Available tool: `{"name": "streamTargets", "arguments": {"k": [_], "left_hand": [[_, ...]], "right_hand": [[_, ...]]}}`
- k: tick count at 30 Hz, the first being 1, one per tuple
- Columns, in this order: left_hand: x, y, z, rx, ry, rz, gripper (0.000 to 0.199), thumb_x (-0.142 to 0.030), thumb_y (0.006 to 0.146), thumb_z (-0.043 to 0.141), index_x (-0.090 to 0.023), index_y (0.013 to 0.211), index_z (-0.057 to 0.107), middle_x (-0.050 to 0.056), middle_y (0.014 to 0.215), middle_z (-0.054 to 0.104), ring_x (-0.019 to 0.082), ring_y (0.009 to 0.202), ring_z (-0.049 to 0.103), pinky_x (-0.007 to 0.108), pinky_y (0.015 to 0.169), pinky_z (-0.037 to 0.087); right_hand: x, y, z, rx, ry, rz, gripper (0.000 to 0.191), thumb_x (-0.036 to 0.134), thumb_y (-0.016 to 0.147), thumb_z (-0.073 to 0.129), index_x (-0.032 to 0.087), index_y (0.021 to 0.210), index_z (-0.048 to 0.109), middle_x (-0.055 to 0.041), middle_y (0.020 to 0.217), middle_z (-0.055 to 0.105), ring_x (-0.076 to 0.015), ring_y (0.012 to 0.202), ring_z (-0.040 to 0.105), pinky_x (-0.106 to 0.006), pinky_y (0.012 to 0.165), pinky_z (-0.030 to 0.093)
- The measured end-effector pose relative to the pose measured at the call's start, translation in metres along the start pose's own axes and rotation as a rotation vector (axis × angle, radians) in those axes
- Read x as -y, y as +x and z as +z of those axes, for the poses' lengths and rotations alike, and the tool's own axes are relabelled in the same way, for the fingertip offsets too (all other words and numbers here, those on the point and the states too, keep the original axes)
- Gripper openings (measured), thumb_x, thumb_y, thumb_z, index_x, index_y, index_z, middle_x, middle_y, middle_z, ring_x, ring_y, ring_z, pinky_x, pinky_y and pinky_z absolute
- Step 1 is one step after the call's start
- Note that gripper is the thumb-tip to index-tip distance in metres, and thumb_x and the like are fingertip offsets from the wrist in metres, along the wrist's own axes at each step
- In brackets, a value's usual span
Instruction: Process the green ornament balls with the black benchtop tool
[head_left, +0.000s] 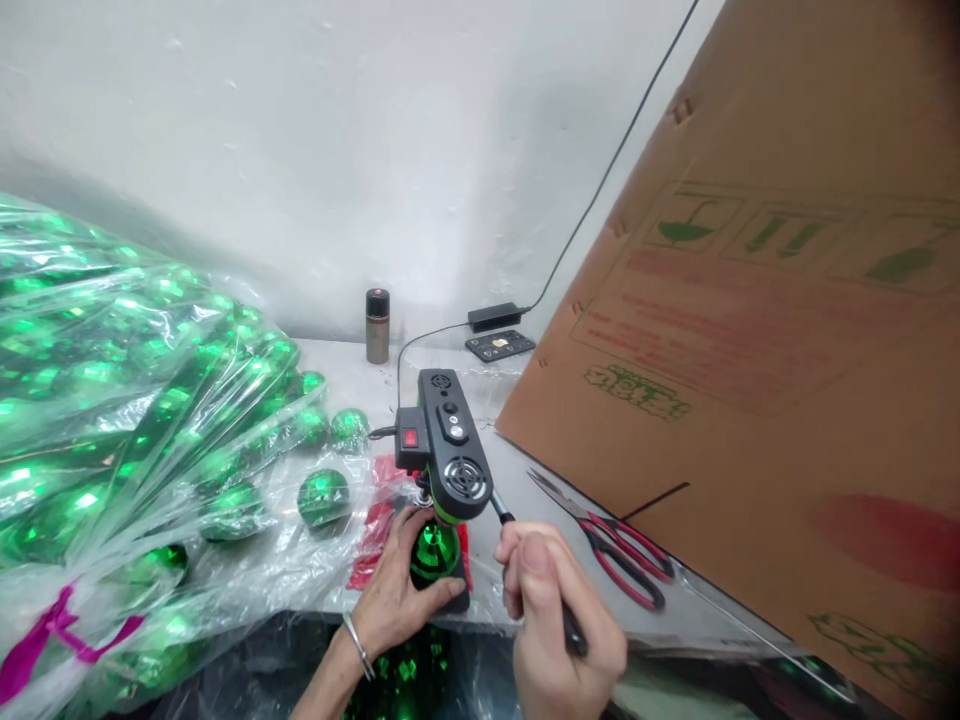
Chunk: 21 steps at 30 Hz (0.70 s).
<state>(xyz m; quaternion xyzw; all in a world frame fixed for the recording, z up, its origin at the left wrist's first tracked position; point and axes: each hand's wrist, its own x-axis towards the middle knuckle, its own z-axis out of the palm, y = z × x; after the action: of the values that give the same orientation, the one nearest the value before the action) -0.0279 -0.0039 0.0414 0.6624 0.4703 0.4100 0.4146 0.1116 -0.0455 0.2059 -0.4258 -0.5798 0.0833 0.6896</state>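
A shiny green ball ornament (pixel 435 552) sits under the head of a small black bench machine (pixel 454 445). My left hand (pixel 401 580), a metal bangle on its wrist, curls round the ball from the left, its thumb along the near side. My right hand (pixel 559 620) is closed in a fist round a black-handled lever (pixel 574 632). The lever's metal shaft reaches up to the machine's right side. Under the ball lies a dark base (pixel 456 603) on a red sheet (pixel 373 540). The ball's top is partly hidden by the machine head.
Clear plastic bags of green balls (pixel 150 370) fill the left; a loose ball (pixel 323 498) lies nearby. Scissors (pixel 619 550) rest at right beside a large tilted cardboard box (pixel 750 330). Behind stand a bottle (pixel 377 327), a power adapter (pixel 495 317) and a phone-like slab (pixel 500 346).
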Motion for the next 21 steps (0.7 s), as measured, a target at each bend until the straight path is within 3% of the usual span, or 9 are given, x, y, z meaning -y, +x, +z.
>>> {"name": "streamTargets", "arguments": {"k": [3,7,14,21], "left_hand": [[0.001,0.004,0.012,-0.115,-0.054,-0.016,0.067,-0.039,0.081,0.087,-0.024,0.142,0.065,0.018,0.150,0.068,0.042,0.143,0.065,0.067,0.123,0.049],[0.009,0.007,0.022,-0.190,-0.060,-0.025,0.077,-0.037,0.073,0.088,-0.020,0.143,0.060,0.018,0.139,0.073,0.041,0.131,0.071,0.066,0.117,0.055],[0.009,0.006,0.024,-0.202,0.014,-0.039,0.079,-0.035,0.069,0.088,-0.019,0.140,0.059,0.016,0.135,0.075,0.040,0.128,0.073,0.063,0.114,0.058],[0.005,0.006,0.024,-0.195,-0.029,-0.063,0.076,-0.032,0.069,0.088,-0.019,0.138,0.060,0.015,0.133,0.074,0.040,0.127,0.073,0.064,0.114,0.058]], "right_hand": [[0.000,0.000,0.000,-0.001,-0.008,-0.011,0.035,0.013,0.113,0.049,0.022,0.080,0.054,0.0027,0.072,0.055,-0.0086,0.064,0.057,-0.019,0.056,0.047],[-0.003,-0.004,0.000,-0.009,-0.004,-0.015,0.033,0.012,0.112,0.050,0.022,0.081,0.056,0.0020,0.072,0.057,-0.0093,0.060,0.056,-0.020,0.052,0.044],[-0.011,-0.019,-0.004,0.000,0.019,0.029,0.035,0.010,0.110,0.050,0.022,0.078,0.057,0.0002,0.073,0.058,-0.0116,0.061,0.057,-0.023,0.050,0.041],[-0.025,-0.038,0.004,-0.102,0.066,-0.006,0.036,0.011,0.111,0.049,0.022,0.077,0.056,0.0002,0.074,0.059,-0.0112,0.064,0.058,-0.022,0.054,0.044]]}}
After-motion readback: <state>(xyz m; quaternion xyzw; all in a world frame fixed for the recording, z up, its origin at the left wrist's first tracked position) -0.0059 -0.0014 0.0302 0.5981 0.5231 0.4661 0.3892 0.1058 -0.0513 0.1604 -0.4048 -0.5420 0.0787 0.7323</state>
